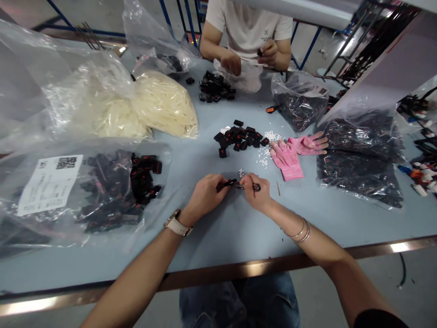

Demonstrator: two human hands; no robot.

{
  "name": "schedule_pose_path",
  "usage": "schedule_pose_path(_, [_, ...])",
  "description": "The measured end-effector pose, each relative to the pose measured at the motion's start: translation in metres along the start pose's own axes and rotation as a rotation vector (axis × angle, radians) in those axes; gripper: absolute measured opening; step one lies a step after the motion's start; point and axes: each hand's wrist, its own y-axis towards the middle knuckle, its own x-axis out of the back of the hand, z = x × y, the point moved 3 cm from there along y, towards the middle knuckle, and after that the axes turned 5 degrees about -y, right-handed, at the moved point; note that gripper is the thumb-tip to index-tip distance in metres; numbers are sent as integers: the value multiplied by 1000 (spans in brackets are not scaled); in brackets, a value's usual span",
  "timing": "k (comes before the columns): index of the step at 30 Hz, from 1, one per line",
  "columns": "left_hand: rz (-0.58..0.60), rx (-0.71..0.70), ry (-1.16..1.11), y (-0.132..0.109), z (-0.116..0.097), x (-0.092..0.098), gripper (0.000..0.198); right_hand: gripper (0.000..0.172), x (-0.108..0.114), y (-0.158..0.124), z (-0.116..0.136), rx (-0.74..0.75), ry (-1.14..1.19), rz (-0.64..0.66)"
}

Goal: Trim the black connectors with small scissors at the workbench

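Over the middle of the table, my left hand (206, 196) pinches a small black plastic part (226, 184) between thumb and fingers. Close beside it, my right hand (257, 193) is closed around a thin dark tool (256, 187), its kind unclear; the front end points at the black part. Whether the two touch is too small to tell. Just beyond my hands lies a little cluster of white pieces (241, 172). Farther off is a pile of black plastic parts with red marks (239, 136), with more tiny white pieces (272, 135) scattered at its right.
Pink gloves (287, 159) lie to the right, near bags of black parts (360, 168). At left are a labelled bag of black parts (109, 191) and a bag of cream-coloured pieces (164, 105). Across the table, a person (249, 32) handles a small dark piece beside another black pile (215, 86).
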Motion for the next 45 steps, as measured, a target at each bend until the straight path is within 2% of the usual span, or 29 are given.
schedule_pose_path(12, [-29, -20, 10, -1, -1, -2, 7, 35, 0, 10, 7, -159, -9, 103])
schedule_pose_path(16, [-42, -30, 40, -1, -1, -3, 7, 33, -1, 9, 7, -162, -19, 128])
schedule_pose_path(24, [-54, -13, 22, -1, 2, -5, 6, 35, 0, 0, -3, -104, 76, 13])
schedule_pose_path(27, [-60, -6, -5, -1, 1, -3, 6, 34, 0, 0, -4, -98, 71, 35])
schedule_pose_path(32, [-100, 66, -148, -1, -1, -2, 6, 35, 2, -1, -4, -61, 120, -6])
schedule_pose_path(34, [-164, 151, -303, 1, 4, -2, 8, 37, 3, -2, -7, -80, 152, -31])
schedule_pose_path(36, [-324, 264, -553, 4, 15, 2, 14, 38, 2, -3, -9, -100, 176, -27])
schedule_pose_path(39, [-757, 408, -1055, 6, 39, 20, 19, 37, 0, -4, -11, -107, 193, 13])
schedule_pose_path(41, [-1016, 492, -1305, 5, 53, 34, 26, 36, -1, -4, -12, -108, 187, 40])
schedule_pose_path(43, [-1122, 553, -1379, 3, 61, 46, 36, 36, -2, -4, -12, -110, 176, 61])
schedule_pose_path(45, [-1133, 521, -1354, 2, 64, 51, 35, 37, -2, -4, -12, -111, 169, 71])
